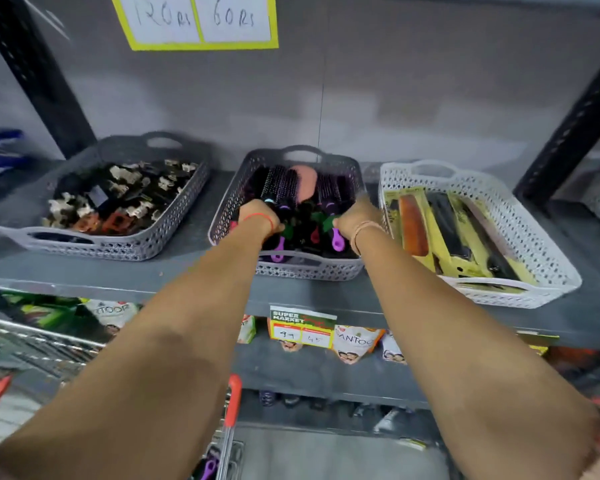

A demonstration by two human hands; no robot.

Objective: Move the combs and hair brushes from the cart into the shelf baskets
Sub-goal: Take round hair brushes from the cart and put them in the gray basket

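Note:
Both my arms reach into the middle grey basket (224, 216) on the shelf, which is full of round hair brushes (279, 187) with purple, green and pink handles. My left hand (257, 216) is closed around brush handles at the basket's left side. My right hand (352, 220) is closed on a green-handled brush (326, 221) at its right side. A white basket (541, 244) to the right holds packaged combs (440, 230). The cart's red handle (234, 400) and a purple brush (210, 465) inside the cart show at the bottom.
A grey basket (187, 199) on the left holds hair claw clips. A price tag (302, 329) hangs on the shelf edge, with packets on the lower shelf. A yellow-bordered price sign (201, 19) is on the wall. Black shelf uprights (39, 74) stand at both sides.

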